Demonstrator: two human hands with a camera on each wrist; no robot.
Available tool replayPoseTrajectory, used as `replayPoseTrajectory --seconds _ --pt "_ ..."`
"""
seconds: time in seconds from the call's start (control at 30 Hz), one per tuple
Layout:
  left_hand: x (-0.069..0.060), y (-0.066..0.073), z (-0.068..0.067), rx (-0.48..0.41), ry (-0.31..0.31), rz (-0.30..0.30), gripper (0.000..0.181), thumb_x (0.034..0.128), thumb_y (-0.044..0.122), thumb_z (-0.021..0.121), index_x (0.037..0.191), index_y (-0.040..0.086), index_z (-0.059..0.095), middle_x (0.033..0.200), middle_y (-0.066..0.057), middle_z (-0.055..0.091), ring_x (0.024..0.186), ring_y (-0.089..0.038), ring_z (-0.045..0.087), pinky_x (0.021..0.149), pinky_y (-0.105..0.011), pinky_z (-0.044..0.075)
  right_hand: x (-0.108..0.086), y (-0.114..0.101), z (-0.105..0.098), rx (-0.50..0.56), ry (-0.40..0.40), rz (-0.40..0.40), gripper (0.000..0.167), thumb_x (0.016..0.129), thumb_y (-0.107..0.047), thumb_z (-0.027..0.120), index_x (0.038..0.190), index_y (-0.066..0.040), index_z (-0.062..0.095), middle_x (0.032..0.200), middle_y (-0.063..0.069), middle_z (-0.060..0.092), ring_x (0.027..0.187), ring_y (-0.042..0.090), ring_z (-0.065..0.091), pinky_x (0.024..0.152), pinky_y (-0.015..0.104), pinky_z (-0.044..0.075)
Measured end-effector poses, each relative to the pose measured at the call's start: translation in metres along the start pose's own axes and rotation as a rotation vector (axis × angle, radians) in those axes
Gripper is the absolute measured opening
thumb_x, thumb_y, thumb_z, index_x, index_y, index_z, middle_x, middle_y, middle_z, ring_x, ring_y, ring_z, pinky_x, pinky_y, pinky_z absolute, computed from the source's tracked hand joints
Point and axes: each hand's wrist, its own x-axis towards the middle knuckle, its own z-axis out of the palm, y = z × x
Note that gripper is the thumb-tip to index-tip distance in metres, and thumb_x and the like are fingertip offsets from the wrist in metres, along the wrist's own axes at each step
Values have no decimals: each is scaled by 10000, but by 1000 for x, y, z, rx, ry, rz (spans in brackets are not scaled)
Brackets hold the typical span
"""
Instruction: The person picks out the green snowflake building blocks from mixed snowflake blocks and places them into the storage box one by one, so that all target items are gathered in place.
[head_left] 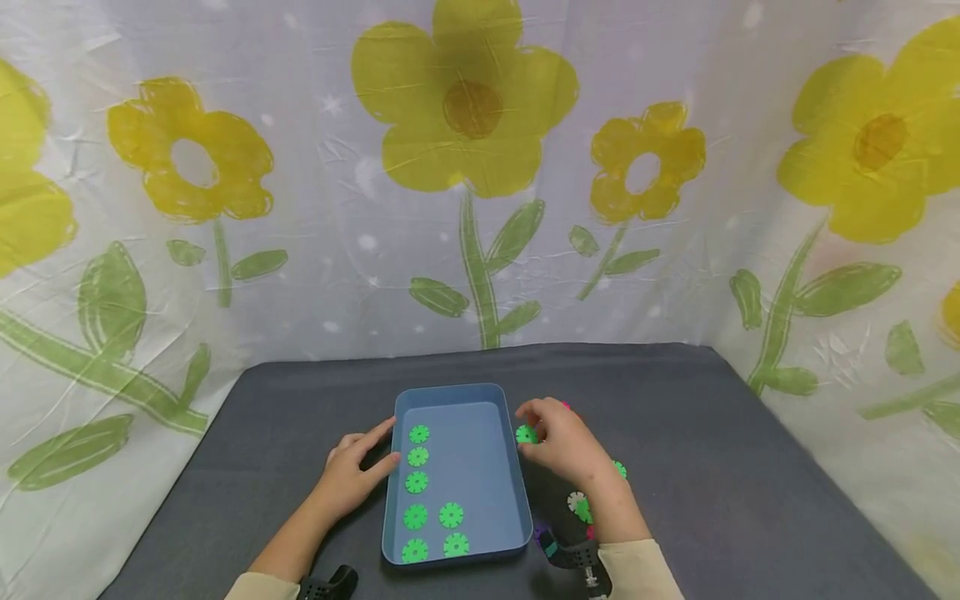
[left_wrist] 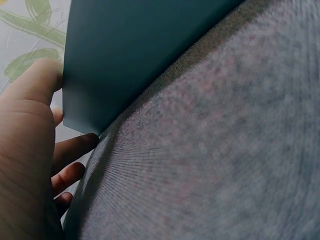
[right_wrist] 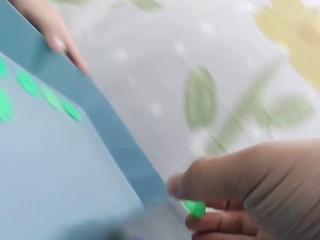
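A shallow blue tray (head_left: 480, 467) lies on the dark cloth, with several green notched discs (head_left: 452, 515) in it. They form a left column and a shorter one of two discs near the front. My left hand (head_left: 348, 475) rests against the tray's left side, thumb and forefinger extended at the rim; the left wrist view shows the outer wall (left_wrist: 130, 50) beside the fingers. Just beyond the right rim, my right hand (head_left: 566, 446) pinches another green disc (head_left: 527, 434) between thumb and fingers. In the right wrist view that disc (right_wrist: 196, 208) is partly hidden by the hand.
Right of the tray, around and partly under my right forearm, lie loose discs: a white one (head_left: 576, 500), a green one (head_left: 618, 469) and bits of pink and purple. A flower-printed curtain (head_left: 315, 250) stands behind the cloth-covered table (head_left: 720, 483).
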Motion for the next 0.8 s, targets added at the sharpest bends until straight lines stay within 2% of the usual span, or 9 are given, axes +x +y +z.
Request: replayPoseTrajectory --seconds 0.1,0.17,0.33,0.4,0.43,0.57,0.63,0.73,0.8 --pt "0 -1 0 1 2 0 670 994 532 633 1584 282 437 1472 -99 536 1316 -333 410 1019 -673 290 3 -20 19 -20 -75 -116 341 879 -66 810 1198 -68 688 1037 31 596 842 190 575 722 341 513" --pt "0 -1 0 0 2 2 667 996 523 636 1584 280 438 1472 -97 538 1316 -334 409 1022 -671 287 4 -30 34 -78 -120 -181 327 884 -89 812 1190 -77 698 1035 25 618 825 154 583 726 312 510" --pt "0 1 0 -5 3 7 653 999 477 653 1581 264 446 1473 -93 546 1315 -338 412 1034 -666 277 3 -39 69 -240 -162 -262 275 909 -107 795 1171 -124 713 1041 0 657 907 100 614 812 290 519" --pt "0 1 0 -2 4 7 653 999 477 652 1580 258 448 1472 -93 549 1314 -341 415 1036 -666 274 3 -39 77 -250 -161 -273 282 923 -79 770 1194 -129 707 1073 1 671 949 104 622 845 294 519" --pt "0 1 0 -1 3 8 655 999 482 651 1580 257 448 1471 -93 549 1313 -341 415 1036 -666 273 3 -38 79 -220 -171 -268 296 935 -62 750 1219 -125 697 1110 10 682 977 114 635 861 297 519" --pt "1 2 1 3 -1 10 664 997 502 645 1581 257 446 1469 -90 551 1307 -342 418 1033 -661 275 3 -35 67 -2 -249 -210 384 1009 -38 641 1383 -123 612 1294 62 660 1131 208 656 927 337 519" --pt "1 2 1 4 -1 14 665 996 505 645 1580 256 448 1468 -88 553 1305 -343 420 1033 -659 278 3 -32 50 90 -236 -161 403 1032 -36 603 1426 -117 578 1322 94 644 1168 265 649 922 376 528" --pt "2 1 3 4 -1 18 666 996 510 642 1580 259 447 1467 -82 557 1307 -339 423 1044 -654 266 0 -19 20 59 -82 -76 374 1017 -56 622 1389 -95 610 1230 110 674 1097 292 666 861 429 546" --pt "2 0 3 6 -3 17 670 995 521 637 1582 265 443 1471 -79 554 1313 -336 421 1051 -655 259 -4 -6 0 -31 17 58 369 984 -82 669 1351 -57 634 1157 115 688 1018 295 669 823 460 546"
